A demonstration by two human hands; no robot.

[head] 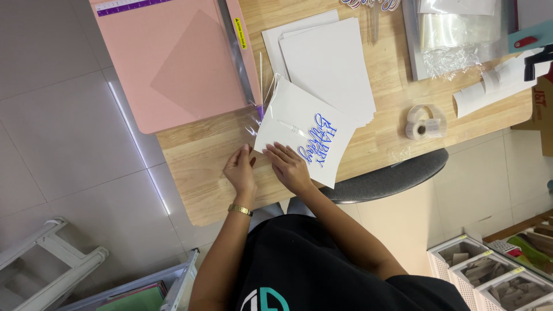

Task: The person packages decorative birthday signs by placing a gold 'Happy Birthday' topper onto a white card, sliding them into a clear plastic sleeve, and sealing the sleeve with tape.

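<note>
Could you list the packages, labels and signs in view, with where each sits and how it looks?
Card: white sheet with blue script, in a clear sleeve, under both hands.
Sticker: small yellow strip on the pink cutter, top centre.
Label roll: white, on the table right of the card.
Box: brown cardboard with red print, right edge.

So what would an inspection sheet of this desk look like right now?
Surface: wooden table, pale, partly bare.
Job's things: white card with blue cut-out lettering, in a clear sleeve.
Clutter: pink cutting board, stack of white sheets, tape roll, plastic bags.
Grippers: left hand at the sleeve's edge; right hand flat on the card.
Cables: nothing seen.
Surroundings: tiled floor, grey chair seat, bins of wooden pieces.
</note>
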